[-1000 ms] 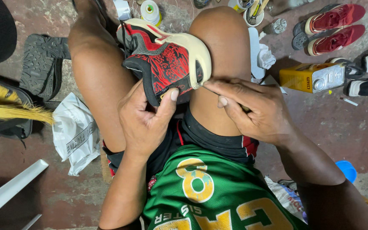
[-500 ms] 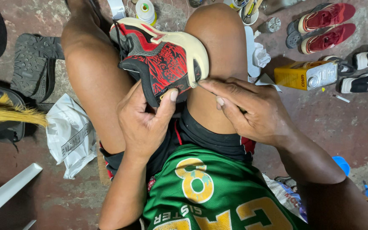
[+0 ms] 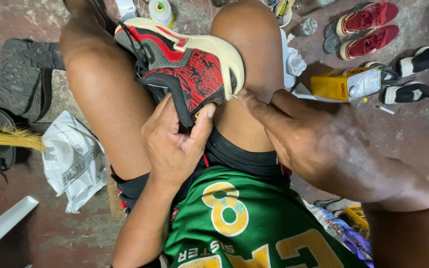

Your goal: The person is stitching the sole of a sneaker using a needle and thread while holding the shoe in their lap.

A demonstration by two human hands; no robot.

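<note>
A red, black and cream sneaker (image 3: 187,67) lies wedged between my bare knees, sole edge turned to the right. My left hand (image 3: 175,144) grips its heel end from below, thumb pressed on the red upper. My right hand (image 3: 294,131) rests against my right thigh, its fingertips pinching a thin needle at the cream sole edge (image 3: 234,74) of the sneaker. I sit low over a stained concrete floor in a green jersey and black shorts.
A spool of thread (image 3: 161,10) stands beyond the sneaker. A yellow metal can (image 3: 346,84) lies on its side at right, near red sneakers (image 3: 366,27) and black-and-white shoes (image 3: 413,74). A black shoe sole (image 3: 23,74), a white plastic bag (image 3: 73,159) and a broom (image 3: 6,139) lie at left.
The view has shifted closer and slightly down. My right hand's fingertips have drawn in to the sole edge, and the left hand keeps its grip on the heel.
</note>
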